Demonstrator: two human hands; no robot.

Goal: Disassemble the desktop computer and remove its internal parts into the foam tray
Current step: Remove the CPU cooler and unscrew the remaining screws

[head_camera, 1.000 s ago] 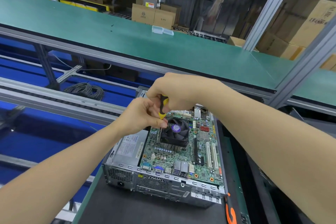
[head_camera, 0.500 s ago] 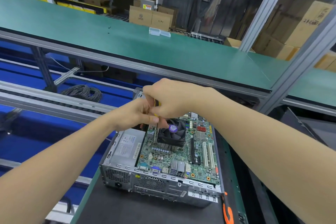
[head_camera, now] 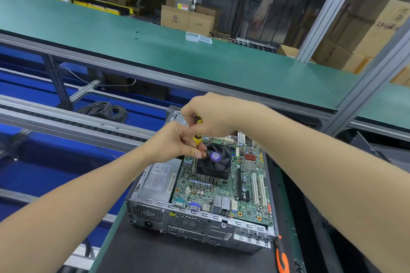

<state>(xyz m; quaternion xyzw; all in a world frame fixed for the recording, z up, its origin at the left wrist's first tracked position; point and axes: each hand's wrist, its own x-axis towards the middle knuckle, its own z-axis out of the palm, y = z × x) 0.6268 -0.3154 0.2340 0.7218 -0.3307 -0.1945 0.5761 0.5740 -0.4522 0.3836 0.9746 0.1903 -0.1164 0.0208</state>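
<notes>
Inside open case (head_camera: pixel 199 226): motherboard (head_camera: pixel 221 193), fan (head_camera: pixel 213 164), power supply (head_camera: pixel 159 179); left hand (head_camera: pixel 175 142), right hand (head_camera: pixel 213 115) fingers gripping yellow screwdriver (head_camera: pixel 197 137).

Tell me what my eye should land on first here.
The opened computer sits at the centre, its green board bare, with a black fan on top. Just above the fan, the right hand holds a yellow screwdriver while the left hand pinches its lower end. Behind them runs a long green bench.
</notes>
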